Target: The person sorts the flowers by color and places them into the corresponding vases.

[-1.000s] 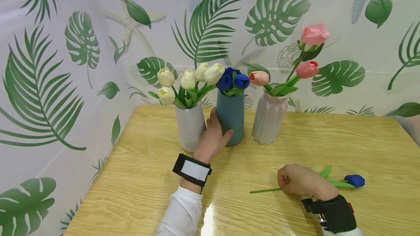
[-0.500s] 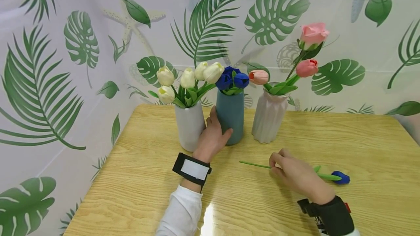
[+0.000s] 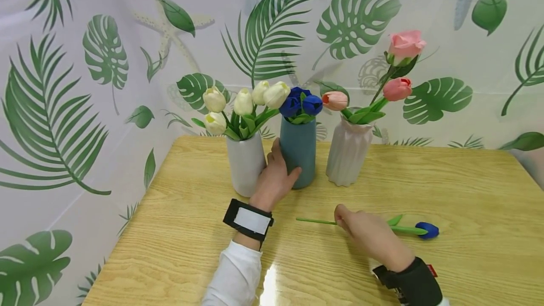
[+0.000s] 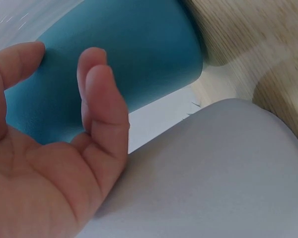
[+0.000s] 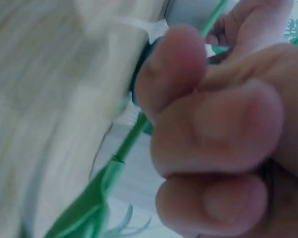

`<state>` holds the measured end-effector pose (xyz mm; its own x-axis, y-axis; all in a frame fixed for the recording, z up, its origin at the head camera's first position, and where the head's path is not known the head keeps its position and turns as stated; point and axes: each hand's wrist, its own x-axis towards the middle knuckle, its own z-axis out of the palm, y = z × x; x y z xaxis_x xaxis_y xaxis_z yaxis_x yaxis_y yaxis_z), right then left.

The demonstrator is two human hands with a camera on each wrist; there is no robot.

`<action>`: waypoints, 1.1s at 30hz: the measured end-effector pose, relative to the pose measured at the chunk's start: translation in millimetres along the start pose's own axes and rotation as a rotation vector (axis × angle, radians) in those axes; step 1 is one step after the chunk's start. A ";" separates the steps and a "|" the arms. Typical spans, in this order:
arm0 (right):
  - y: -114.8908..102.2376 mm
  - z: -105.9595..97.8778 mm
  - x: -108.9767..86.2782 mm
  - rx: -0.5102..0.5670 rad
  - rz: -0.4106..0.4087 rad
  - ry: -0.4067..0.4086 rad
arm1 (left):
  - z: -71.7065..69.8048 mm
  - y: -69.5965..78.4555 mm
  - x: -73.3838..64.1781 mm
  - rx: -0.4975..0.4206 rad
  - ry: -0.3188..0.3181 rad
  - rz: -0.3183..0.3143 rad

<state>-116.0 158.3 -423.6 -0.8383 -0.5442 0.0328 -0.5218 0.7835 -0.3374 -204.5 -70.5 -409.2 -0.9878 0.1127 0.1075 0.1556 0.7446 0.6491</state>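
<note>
My left hand (image 3: 276, 178) is at the left side of the teal vase (image 3: 298, 155), its thumb on the front and its fingers bent along the side. In the left wrist view, the thumb tip (image 4: 37, 52) meets the vase wall. Blue tulips (image 3: 302, 103) stand in that vase. My right hand (image 3: 369, 233) pinches the green stem of a single blue tulip (image 3: 427, 230), held sideways low over the table. Its bare stem end points left towards the vases and its bloom points right. Curled fingers (image 5: 216, 129) cover part of the stem in the right wrist view.
A white vase (image 3: 245, 166) with several white tulips (image 3: 243, 102) stands close left of the teal one. To the right, a ribbed pale pink vase (image 3: 348, 155) holds pink tulips and a taller rose (image 3: 406, 47). A leaf-patterned cloth (image 3: 272, 37) hangs behind the wooden table (image 3: 170, 249).
My right hand has carried the blue tulip left, first lifting it away from the front edge, and the stem end is nearer the teal vase. My left hand has stayed at the teal vase.
</note>
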 end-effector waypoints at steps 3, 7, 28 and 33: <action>-4.5 2.6 3.3 0.100 0.024 -0.027 | 0.1 -0.3 -0.1 0.000 0.002 0.002; -12.3 3.7 6.9 0.335 0.139 -0.086 | -0.1 0.3 -0.1 -0.002 0.004 0.005; -22.9 14.9 16.5 0.918 0.518 0.208 | 1.5 -0.2 0.1 -0.008 0.010 -0.010; -27.5 13.1 18.4 1.286 0.608 0.333 | 1.8 -0.3 0.0 -0.007 0.010 -0.009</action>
<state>-115.0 122.8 -426.1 -0.9635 -0.0009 -0.2675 0.2674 -0.0375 -0.9629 -204.6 -69.6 -410.7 -0.9891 0.0988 0.1091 0.1463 0.7408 0.6556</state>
